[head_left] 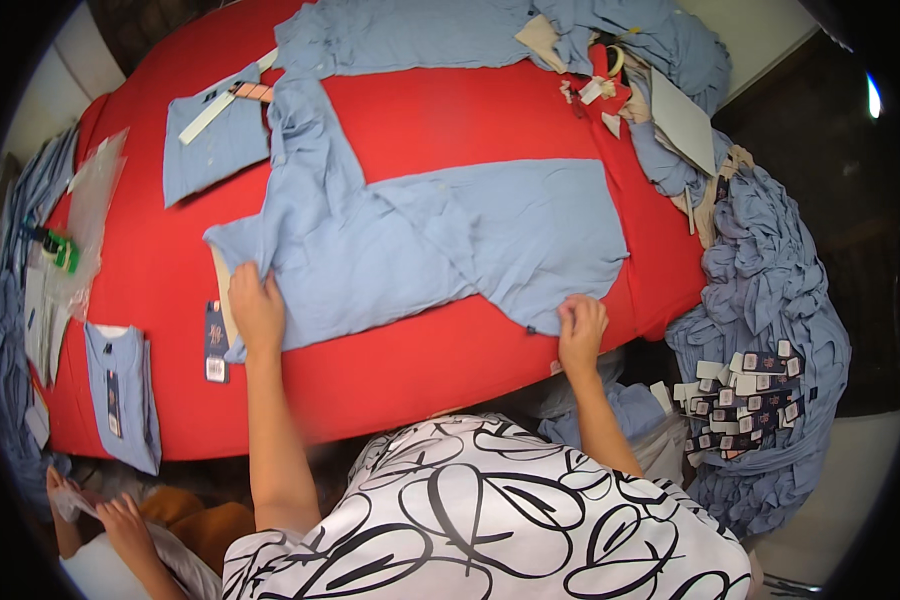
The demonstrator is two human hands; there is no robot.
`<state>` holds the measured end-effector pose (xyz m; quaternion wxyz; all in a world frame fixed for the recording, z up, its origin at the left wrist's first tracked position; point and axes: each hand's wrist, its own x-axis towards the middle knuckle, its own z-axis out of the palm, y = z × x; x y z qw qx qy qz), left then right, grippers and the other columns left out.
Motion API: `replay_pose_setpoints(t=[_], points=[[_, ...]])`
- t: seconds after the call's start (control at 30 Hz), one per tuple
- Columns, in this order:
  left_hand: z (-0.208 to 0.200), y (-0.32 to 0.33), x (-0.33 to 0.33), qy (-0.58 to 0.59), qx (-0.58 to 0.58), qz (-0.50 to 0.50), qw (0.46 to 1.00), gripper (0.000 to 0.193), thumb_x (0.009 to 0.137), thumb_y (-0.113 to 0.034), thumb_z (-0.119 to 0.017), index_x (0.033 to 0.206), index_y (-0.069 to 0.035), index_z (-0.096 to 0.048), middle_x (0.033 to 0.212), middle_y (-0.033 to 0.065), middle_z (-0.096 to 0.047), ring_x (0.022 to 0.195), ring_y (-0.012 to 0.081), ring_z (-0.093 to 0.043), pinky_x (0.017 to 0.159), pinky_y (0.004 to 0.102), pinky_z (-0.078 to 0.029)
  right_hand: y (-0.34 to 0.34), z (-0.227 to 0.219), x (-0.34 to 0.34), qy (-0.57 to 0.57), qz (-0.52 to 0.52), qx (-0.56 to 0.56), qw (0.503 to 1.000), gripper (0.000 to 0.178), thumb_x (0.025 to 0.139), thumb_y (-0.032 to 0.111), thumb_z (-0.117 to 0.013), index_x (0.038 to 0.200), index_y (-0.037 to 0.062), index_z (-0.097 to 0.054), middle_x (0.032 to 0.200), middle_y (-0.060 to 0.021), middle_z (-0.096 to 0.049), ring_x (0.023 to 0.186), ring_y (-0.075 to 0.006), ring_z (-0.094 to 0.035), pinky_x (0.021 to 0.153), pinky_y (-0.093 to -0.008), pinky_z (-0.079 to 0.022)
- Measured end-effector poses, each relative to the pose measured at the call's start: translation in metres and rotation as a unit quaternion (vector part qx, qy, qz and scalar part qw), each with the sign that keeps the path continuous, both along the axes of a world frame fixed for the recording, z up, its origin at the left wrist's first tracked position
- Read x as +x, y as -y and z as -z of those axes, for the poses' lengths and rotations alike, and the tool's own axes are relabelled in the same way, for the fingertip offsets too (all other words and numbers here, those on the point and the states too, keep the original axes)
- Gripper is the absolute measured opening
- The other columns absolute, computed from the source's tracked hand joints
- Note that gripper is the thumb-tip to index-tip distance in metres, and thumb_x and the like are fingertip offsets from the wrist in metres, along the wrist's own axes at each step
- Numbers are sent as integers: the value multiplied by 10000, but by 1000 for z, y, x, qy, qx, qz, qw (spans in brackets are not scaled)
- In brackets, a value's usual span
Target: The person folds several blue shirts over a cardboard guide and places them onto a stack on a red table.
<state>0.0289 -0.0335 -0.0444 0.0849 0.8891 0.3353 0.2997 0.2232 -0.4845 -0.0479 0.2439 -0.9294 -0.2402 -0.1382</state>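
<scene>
Pressing flat, open-fingered left hand (256,305) on blue shirt (420,245); right hand (581,330) fingers pinched shut on its hem.

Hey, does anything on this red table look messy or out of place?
The blue shirt under both hands lies crooked with one sleeve bunched. On the right, a heap of blue shirts spills off the table edge, loose tags scattered on it.
</scene>
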Motion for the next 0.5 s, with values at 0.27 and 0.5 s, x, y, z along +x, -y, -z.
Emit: replay_pose_setpoints(t=[0.27,0.5], points=[[2,-7,5,36,-50,-88,994,193,947,-100,-550,1115,-5,-558,1044,192,-634,926,400,-618,766,455,-483,3,-106,88,-449,-121,29,885,189,843,188,-708,897,57,-584,804,-88,-605,770,-210,-616,703,-314,-484],[9,-13,8,29,-48,-118,991,177,947,-101,-548,1097,-8,-559,1020,195,-649,920,405,-627,753,454,-488,30,-71,66,-147,-326,-183,916,135,819,169,-682,879,70,-612,951,-132,-572,981,-348,-521,814,-446,-428]])
